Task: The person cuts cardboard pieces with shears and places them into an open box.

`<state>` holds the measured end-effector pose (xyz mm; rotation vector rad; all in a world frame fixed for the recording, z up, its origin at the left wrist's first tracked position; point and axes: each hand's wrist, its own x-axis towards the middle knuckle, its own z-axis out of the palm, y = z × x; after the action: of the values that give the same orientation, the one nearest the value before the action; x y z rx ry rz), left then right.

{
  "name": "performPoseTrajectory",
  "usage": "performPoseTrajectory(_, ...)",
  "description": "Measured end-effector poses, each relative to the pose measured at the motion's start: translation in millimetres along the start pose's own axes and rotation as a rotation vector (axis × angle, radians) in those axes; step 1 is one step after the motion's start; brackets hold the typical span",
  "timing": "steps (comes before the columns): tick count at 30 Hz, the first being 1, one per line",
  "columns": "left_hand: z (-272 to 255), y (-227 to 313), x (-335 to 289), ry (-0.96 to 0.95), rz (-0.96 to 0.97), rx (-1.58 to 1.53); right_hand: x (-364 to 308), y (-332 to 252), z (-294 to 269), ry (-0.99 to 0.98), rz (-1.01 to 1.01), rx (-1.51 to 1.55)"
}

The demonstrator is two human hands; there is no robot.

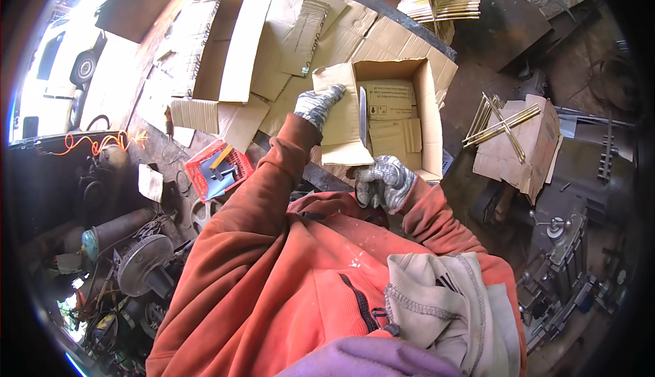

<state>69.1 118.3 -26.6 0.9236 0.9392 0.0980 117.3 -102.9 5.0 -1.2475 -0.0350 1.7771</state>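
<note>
An open cardboard box lies in front of me on flattened cardboard. Its left flap is folded outward. My left hand, in a grey-white knit glove, grips that flap at its left edge, fingers over the top. Along the fold between flap and box shows a narrow grey blade-like strip; its lower end is out of sight. My right hand, gloved alike, is closed at the box's near edge, just below the flap. What it holds, if anything, is hidden by the fingers and cardboard.
Another open box stands at the far left. A red basket with a blue piece and tools sits left of my arm. Thin rods lie crossed on a carton at right; more rods are stacked behind. A fan stands lower left.
</note>
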Motion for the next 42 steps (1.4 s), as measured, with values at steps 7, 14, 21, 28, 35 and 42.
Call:
performPoseTrajectory(7, -1, -2, 7, 0.011, -0.012, -0.052, 8, 18, 25, 0.269, -0.267, -0.045)
performPoseTrajectory(14, 10, 7, -9, -0.003, -0.037, 0.043, -13, -15, 11, -0.005, -0.172, 0.316)
performPoseTrajectory(21, 3, 11, -2, -0.018, -0.038, 0.005, 35, 8, -23, 0.12, -0.165, 0.271)
performPoseTrajectory(28, -4, 14, -13, -0.107, -0.049, -0.016, 17, -44, -9, 0.056, -0.045, -0.047)
performPoseTrajectory(35, -10, 19, -3, -0.101, -0.067, -0.005, 33, -23, -1, 0.12, -0.287, -0.01)
performPoseTrajectory(42, 6, 50, -33, -0.074, -0.076, 0.439, 29, -71, -32, -0.396, -0.101, 0.229)
